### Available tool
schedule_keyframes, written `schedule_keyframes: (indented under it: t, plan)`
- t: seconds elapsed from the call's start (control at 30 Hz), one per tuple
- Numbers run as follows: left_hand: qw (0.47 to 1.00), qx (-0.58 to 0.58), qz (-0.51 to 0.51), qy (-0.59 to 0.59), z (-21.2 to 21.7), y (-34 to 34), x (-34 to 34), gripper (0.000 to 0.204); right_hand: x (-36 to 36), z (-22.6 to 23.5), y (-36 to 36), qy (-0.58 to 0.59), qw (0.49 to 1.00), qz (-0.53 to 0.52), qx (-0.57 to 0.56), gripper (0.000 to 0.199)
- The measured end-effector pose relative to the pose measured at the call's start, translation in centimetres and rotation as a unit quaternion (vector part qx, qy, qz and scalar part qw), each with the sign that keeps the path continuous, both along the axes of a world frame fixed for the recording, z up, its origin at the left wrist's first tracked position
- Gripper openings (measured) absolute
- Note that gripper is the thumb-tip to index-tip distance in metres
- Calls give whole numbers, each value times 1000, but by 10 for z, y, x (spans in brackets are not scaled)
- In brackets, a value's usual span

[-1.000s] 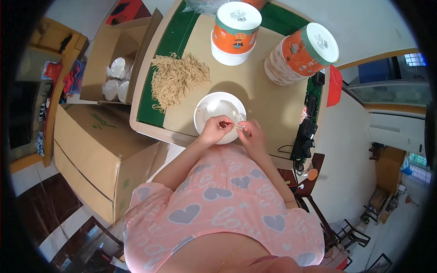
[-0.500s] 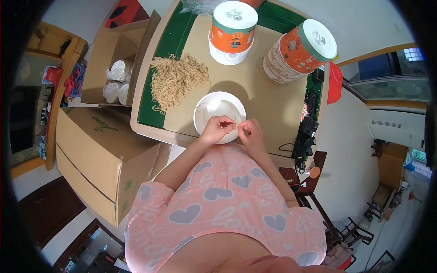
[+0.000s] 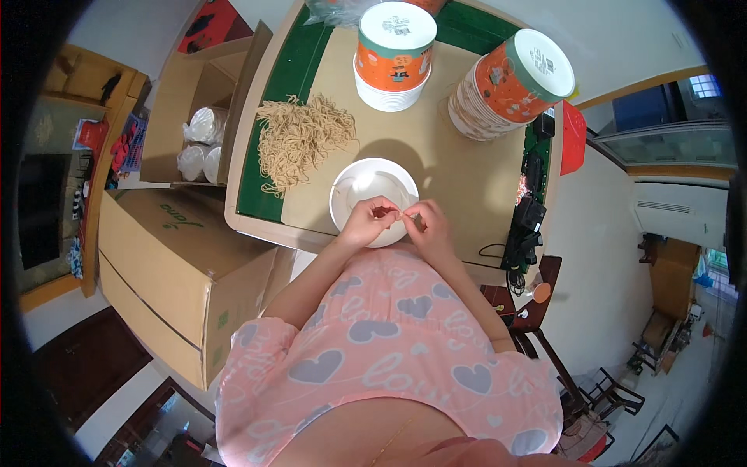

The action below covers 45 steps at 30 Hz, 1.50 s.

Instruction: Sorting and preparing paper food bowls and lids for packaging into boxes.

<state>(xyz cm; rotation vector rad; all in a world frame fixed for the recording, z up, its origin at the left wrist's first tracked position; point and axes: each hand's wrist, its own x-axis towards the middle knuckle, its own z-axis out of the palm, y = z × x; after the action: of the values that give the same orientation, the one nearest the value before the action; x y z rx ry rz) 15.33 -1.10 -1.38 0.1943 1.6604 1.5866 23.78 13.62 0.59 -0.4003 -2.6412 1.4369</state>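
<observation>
A white paper bucket (image 3: 375, 168) stands mouth-up at the table's near edge, close against my body. Over its near side, my left hand (image 3: 367, 224) is closed in a pinch, thumb against fingertips. My right hand (image 3: 429, 228) pinches right beside it, and the fingertips of both hands nearly touch. What lies between them is too small to make out. A thin pale strand (image 3: 338, 189) shows at the bucket's left rim. Beyond it to the left lies a loose heap of beige strings (image 3: 305, 146), which neither hand touches.
Two stacks of upturned orange paper buckets, one in the middle (image 3: 395, 68) and one leaning at right (image 3: 510, 84), stand toward the back. Black adapters and cables (image 3: 523, 233) line the right edge. Cardboard boxes (image 3: 167, 257) stand left of the table (image 3: 467, 191).
My right hand has moved slightly left, bringing its fingertips closer to the left hand's. The view has shifted a little; the bucket, stacks and strings stay in place.
</observation>
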Motion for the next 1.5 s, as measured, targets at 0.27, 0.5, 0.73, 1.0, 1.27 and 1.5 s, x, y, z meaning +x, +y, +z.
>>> schedule_keyframes:
  t: [0.27, 0.5, 0.73, 1.0, 1.27, 1.5]
  plan:
    - [1000, -14, 4, 24, -9, 2, 0, 10, 0, -8, 0, 44, 998, -11, -33, 10]
    - [993, 0, 44, 114, -10, 4, 2, 7, 1, -5, 1, 13, 1000, -7, -20, 10]
    - [979, -20, 7, 203, -10, 5, 4, 8, 0, -4, 1, 11, 999, -7, -33, 11]
    - [985, -18, 37, 168, -7, 2, 1, 6, 2, -9, 1, 33, 999, -9, -23, 10]
    - [993, -25, 26, 114, 2, -1, 1, 6, 1, -4, 1, 17, 1000, -4, -16, 11]
    - [992, -21, 18, 122, 3, -2, 2, 6, 2, -9, 1, 35, 999, 3, 2, 10]
